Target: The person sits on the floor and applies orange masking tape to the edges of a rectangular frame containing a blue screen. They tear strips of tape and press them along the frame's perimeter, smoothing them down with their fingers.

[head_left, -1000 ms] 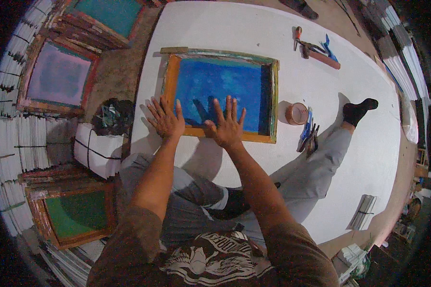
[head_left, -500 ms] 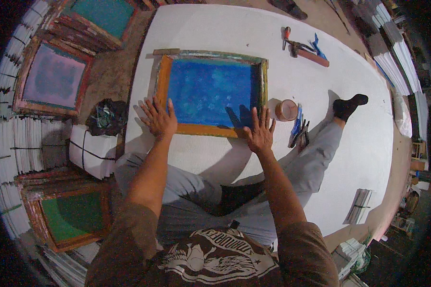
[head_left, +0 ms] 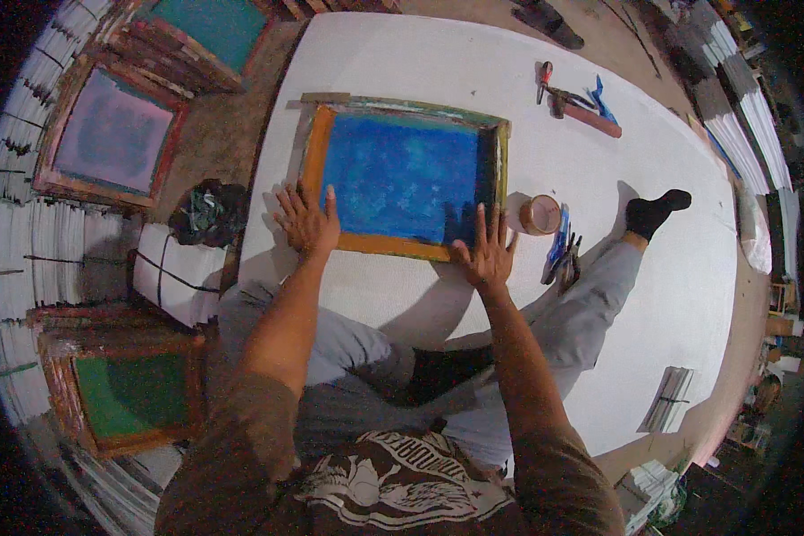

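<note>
A wooden screen-printing frame (head_left: 393,247) with blue mesh (head_left: 406,174) lies on a white sheet-covered surface before me. My left hand (head_left: 309,223) is spread flat at the frame's near left corner, its thumb along the left bar. At the near right corner my right hand (head_left: 489,256) rests with fingers apart, pointing away from me. Both palms touch or hover just over the frame's edge; I cannot tell how firmly they press. Neither hand grips anything. To the right of my right hand is a brown tape roll (head_left: 525,216), beside a blue-handled tool (head_left: 557,239) and dark tools (head_left: 570,264).
A red-handled screwdriver (head_left: 544,79) and a brown bar (head_left: 590,118) lie at the far right. My outstretched leg (head_left: 590,299) borders the right side. Other screens with a pink mesh (head_left: 112,129) and a green mesh (head_left: 134,393), plus a strapped white stack (head_left: 174,277), stand at left.
The whole view has shifted slightly right and down. Both hands stay at the frame's near corners, and the right hand's shadow on the mesh has drawn closer to its fingers.
</note>
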`<action>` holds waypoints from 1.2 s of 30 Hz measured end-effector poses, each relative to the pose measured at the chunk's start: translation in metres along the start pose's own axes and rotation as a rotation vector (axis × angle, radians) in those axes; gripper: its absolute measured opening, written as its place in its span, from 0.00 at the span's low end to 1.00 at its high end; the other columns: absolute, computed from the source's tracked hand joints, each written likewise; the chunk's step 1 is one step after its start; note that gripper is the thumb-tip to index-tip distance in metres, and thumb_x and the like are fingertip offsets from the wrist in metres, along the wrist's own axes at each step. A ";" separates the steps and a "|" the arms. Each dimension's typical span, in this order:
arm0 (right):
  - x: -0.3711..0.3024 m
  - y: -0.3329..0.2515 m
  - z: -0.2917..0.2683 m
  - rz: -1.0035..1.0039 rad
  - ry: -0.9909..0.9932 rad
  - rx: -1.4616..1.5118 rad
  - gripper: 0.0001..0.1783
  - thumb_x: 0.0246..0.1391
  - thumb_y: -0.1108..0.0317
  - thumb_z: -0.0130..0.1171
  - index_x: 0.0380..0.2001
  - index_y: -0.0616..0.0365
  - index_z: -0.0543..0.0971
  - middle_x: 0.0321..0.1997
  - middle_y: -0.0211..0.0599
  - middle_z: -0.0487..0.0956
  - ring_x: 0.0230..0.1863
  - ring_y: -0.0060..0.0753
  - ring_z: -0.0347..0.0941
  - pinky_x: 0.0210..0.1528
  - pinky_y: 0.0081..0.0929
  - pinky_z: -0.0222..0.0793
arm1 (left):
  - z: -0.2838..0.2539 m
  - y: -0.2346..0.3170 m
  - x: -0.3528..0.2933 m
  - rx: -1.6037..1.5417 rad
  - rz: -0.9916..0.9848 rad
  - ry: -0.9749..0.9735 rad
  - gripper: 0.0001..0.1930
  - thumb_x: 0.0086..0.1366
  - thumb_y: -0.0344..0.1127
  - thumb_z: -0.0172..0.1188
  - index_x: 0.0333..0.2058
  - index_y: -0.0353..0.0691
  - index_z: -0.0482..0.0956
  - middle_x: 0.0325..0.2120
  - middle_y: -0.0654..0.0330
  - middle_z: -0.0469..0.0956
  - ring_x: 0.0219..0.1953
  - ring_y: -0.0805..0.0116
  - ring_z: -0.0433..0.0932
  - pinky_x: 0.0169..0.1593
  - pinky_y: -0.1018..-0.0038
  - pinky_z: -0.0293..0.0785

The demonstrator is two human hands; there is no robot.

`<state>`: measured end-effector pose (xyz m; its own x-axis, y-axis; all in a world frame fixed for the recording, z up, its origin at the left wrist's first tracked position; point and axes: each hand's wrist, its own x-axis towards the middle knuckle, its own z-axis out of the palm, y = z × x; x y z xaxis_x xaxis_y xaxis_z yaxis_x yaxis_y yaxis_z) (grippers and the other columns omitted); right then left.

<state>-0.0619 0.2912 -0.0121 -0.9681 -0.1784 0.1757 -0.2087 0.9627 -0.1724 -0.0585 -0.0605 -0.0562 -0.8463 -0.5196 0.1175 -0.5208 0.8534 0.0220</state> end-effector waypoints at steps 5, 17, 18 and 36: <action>-0.007 0.003 0.010 0.042 -0.122 -0.014 0.44 0.64 0.34 0.39 0.76 0.43 0.47 0.80 0.48 0.44 0.80 0.55 0.36 0.74 0.65 0.35 | -0.042 0.017 -0.001 -0.005 0.003 -0.215 0.43 0.72 0.69 0.34 0.74 0.44 0.45 0.70 0.43 0.54 0.71 0.41 0.53 0.69 0.36 0.46; 0.006 0.015 0.021 -0.154 0.051 0.533 0.37 0.66 0.63 0.48 0.74 0.56 0.49 0.76 0.62 0.48 0.76 0.66 0.45 0.74 0.49 0.49 | 0.060 -0.121 0.025 0.040 -0.046 -0.293 0.47 0.69 0.72 0.34 0.72 0.38 0.50 0.56 0.37 0.72 0.58 0.41 0.72 0.61 0.46 0.64; 0.009 0.010 0.033 -0.161 0.057 0.528 0.37 0.64 0.69 0.48 0.74 0.57 0.49 0.75 0.62 0.49 0.76 0.66 0.46 0.74 0.48 0.51 | 0.064 -0.141 0.019 0.007 -0.085 -0.349 0.48 0.69 0.73 0.34 0.71 0.36 0.50 0.54 0.37 0.74 0.56 0.42 0.74 0.59 0.48 0.66; -0.068 -0.081 0.007 -0.096 -0.126 0.226 0.42 0.57 0.52 0.65 0.69 0.54 0.60 0.59 0.57 0.72 0.58 0.59 0.71 0.59 0.48 0.67 | -0.010 -0.034 -0.023 -0.696 -0.274 -0.376 0.43 0.64 0.69 0.52 0.61 0.33 0.66 0.52 0.39 0.76 0.56 0.40 0.75 0.59 0.53 0.71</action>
<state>0.0197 0.2242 -0.0174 -0.9490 -0.3042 0.0823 -0.3123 0.8729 -0.3749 -0.0203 -0.0772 -0.0495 -0.7449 -0.5867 -0.3177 -0.6301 0.4621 0.6241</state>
